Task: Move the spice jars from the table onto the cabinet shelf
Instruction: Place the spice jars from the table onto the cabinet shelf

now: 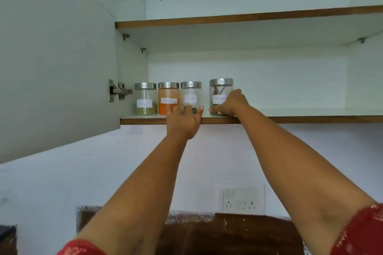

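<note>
Several glass spice jars with steel lids and white labels stand on the lower cabinet shelf [290, 119]. From the left: a jar with green contents [145, 98], an orange-filled jar [168, 97], a nearly clear jar [191, 94] with dark bits at its bottom, and a fourth jar [220, 91] with dark sticks, set apart to the right. My left hand [183, 119] reaches up at the base of the clear jar, fingers spread around its bottom. My right hand [230, 102] grips the fourth jar low on its right side, covering part of its label.
The cabinet door [56, 58] hangs open at the left, with its hinge [118, 90] beside the jars. An upper shelf [248, 17] is bare. The lower shelf stretches on to the right of the jars. A switch and socket plate [243, 200] is on the wall above a dark wooden surface [217, 234].
</note>
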